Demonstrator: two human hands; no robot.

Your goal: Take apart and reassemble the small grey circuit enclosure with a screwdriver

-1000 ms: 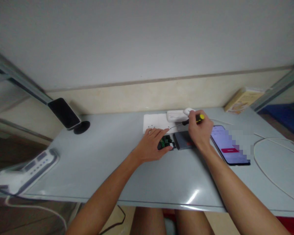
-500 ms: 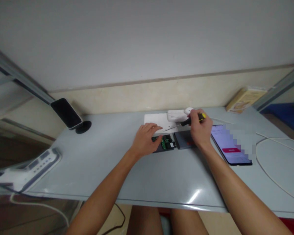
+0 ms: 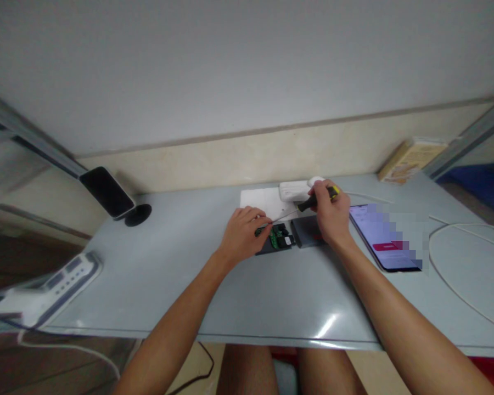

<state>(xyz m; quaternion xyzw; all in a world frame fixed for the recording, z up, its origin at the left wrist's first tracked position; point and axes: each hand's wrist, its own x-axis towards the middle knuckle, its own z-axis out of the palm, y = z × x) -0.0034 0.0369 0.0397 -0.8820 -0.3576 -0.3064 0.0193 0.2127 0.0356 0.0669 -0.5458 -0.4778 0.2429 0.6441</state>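
My right hand (image 3: 333, 216) grips a black-and-yellow screwdriver (image 3: 307, 203), its thin shaft slanting down to the left. The screwdriver's tip reaches the thumb and index fingertips of my left hand (image 3: 245, 233), which are brought together there; whatever lies between them is too small to make out. Under and beside that hand lies an opened dark device with a green circuit board (image 3: 276, 237). To its right, partly behind my right wrist, is a flat grey casing (image 3: 307, 231). A white sheet-like pad (image 3: 257, 198) lies just behind both.
A white case (image 3: 292, 191) sits on the pad's far side. At right are a lit phone (image 3: 374, 236), a looping white cable (image 3: 436, 274) and a yellowish box (image 3: 411, 159) by the wall. A dark-screened device on a stand (image 3: 107, 192) and a white power strip (image 3: 61, 285) are at left.
The screwdriver tip has moved left from over the white pad to my left fingertips. My left thumb and index finger have closed together. The view has shifted slightly.
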